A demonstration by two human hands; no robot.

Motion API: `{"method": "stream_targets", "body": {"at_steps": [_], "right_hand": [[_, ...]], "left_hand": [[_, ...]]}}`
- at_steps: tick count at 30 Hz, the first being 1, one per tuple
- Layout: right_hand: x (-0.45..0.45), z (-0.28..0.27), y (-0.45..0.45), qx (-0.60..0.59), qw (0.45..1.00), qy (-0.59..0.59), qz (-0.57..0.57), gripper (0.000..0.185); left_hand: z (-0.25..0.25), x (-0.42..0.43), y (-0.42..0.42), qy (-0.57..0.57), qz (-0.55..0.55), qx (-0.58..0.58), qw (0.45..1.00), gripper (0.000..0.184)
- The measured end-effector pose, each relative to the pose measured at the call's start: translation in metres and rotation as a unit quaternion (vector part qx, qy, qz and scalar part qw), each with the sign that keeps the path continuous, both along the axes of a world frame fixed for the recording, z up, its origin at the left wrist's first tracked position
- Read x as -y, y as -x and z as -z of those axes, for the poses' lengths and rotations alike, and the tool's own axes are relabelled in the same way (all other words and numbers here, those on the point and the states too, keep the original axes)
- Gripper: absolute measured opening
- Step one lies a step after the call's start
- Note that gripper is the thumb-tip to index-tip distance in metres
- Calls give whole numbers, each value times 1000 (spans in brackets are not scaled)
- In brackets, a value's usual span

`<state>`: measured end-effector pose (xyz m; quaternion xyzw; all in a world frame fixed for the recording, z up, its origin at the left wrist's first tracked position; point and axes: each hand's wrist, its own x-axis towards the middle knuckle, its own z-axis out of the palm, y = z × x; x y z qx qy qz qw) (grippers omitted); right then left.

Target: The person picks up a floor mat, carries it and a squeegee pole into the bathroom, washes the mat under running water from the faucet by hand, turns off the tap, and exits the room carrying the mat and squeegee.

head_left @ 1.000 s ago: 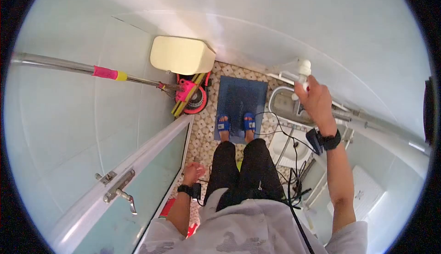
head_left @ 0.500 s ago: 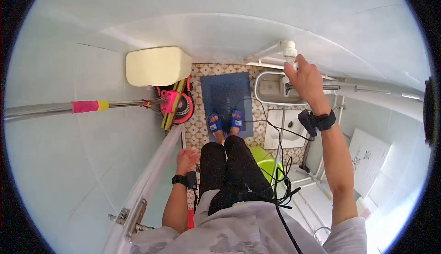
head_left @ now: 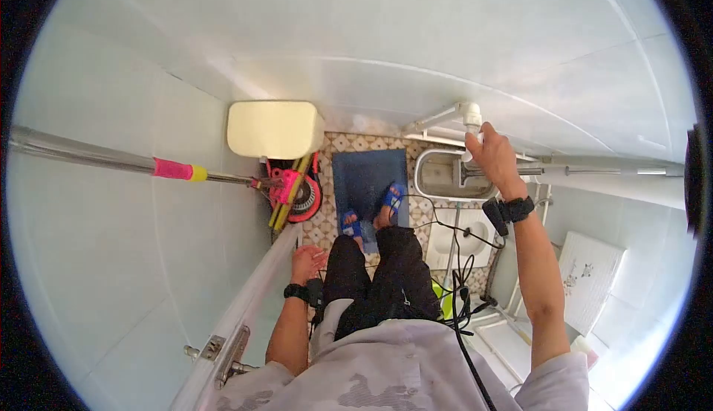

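My right hand (head_left: 496, 162) has its fingers closed on a white plastic tap (head_left: 470, 112) that sticks out from a wall pipe. The fingers partly cover the tap's handle. Just below it is a metal-rimmed basin (head_left: 422, 177) with a grey mop-like head (head_left: 459, 173) inside. My left hand (head_left: 308, 264) hangs low by my left leg, near the door edge (head_left: 256, 288), with fingers loosely extended and nothing in them. Both wrists carry black straps with small devices.
A cream cistern box (head_left: 271, 128) hangs at the wall above a pink-and-yellow mop (head_left: 286, 188). A blue mat (head_left: 368, 169) lies under my feet. Black cables (head_left: 457, 285) dangle at my right beside a white squat toilet (head_left: 442, 244) and a green bucket (head_left: 444, 299).
My right foot has stepped forward on the mat, and the view has shifted. My right hand stays on the tap. The green bucket is now mostly hidden behind my leg.
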<state>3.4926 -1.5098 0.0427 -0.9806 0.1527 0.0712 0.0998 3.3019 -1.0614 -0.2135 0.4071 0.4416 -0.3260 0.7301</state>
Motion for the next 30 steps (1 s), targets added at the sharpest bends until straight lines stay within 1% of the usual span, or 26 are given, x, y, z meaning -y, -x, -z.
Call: {"method": "stream_targets", "body": {"at_steps": [3,4,7,8,9,11,13,14,16,18,22,24,25,26,27,28,30], "right_hand": [[0,1,1,15,1000,-19,2,42],[0,1,1,16,1000,-18,-4,42],[0,-2,1,11,1000,-14,-14,43],[-3,-4,0,0,1000,11,-6,43],[-2,-5,-3,9,1000,12,-4,43],[-4,-7,-2,1,1000,0,-11,44],[-2,-8,-2,-16,1000,4,-14,46],[-1,-6,-2,-15,1000,10,-22,46],[-1,-7,-1,-15,999,21,-37,47],[-3,-11,-4,-31,999,10,-23,46],[-10,-30,1,-30,999,5,-14,46],[-4,-36,0,-28,998,-54,5,45],[-5,-34,-3,-28,998,-55,2,45],[-6,-29,-3,-15,999,-45,-22,41],[-6,-25,-3,-3,998,-35,-43,38],[-8,-30,-1,-5,998,-37,-41,38],[-13,-43,0,-35,992,-5,-125,23]], "left_hand": [[11,-4,-13,-35,23,33,999,10],[8,-5,-20,-48,7,27,998,9],[-3,-6,-40,-23,-7,42,999,7],[2,-7,-43,-22,-7,52,998,7],[7,-8,-45,-30,8,71,997,7],[-6,-2,-52,-37,27,87,995,7],[-8,4,-48,-70,18,52,996,7],[-4,6,-45,-66,18,50,996,7],[-1,10,-40,-22,22,64,997,7],[-6,16,-36,-23,11,50,998,8],[3,10,-19,-21,-10,21,1000,10],[2,5,-9,-27,-13,17,999,11],[2,3,-5,-34,-14,16,999,11],[2,0,-1,-35,-14,15,999,11],[2,-4,4,-35,12,7,999,11],[4,-7,9,-34,39,-1,999,12],[-2,-3,23,-55,34,4,998,11]]}}
